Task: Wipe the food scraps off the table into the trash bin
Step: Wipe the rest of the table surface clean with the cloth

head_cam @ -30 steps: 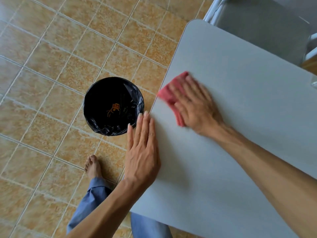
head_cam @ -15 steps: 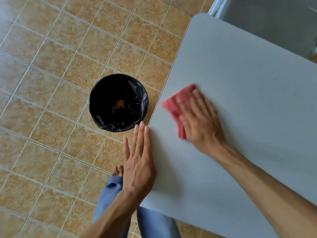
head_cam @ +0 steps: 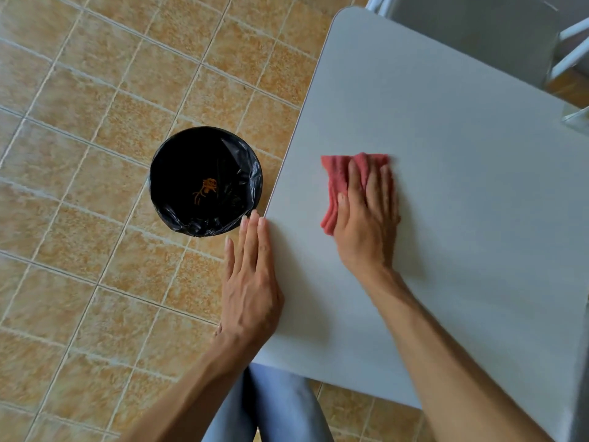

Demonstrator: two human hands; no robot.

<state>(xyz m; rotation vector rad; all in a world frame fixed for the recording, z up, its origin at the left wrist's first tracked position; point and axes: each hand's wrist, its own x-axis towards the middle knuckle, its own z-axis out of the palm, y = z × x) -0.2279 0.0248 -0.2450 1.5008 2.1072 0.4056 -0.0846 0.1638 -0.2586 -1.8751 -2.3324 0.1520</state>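
Note:
A grey table [head_cam: 462, 173] fills the right half of the view. My right hand [head_cam: 366, 218] presses flat on a folded red cloth [head_cam: 338, 180] lying on the tabletop, a little in from the left edge. My left hand [head_cam: 251, 279] rests flat with fingers together along the table's left edge, holding nothing. On the floor just left of the table stands a round trash bin [head_cam: 178, 205] lined with a black bag, with orange food scraps [head_cam: 205, 188] at its bottom. I see no scraps on the tabletop.
The floor is tan tile [head_cam: 79, 106]. A grey chair [head_cam: 478, 30] with white frame bars stands beyond the table's far edge. A clear object [head_cam: 578, 118] pokes in at the right border. My legs in blue trousers [head_cam: 271, 409] are below the table's near edge.
My right hand has slid the red cloth away from the table's left edge, toward the right. My left hand stays at the edge. The camera view shifted slightly.

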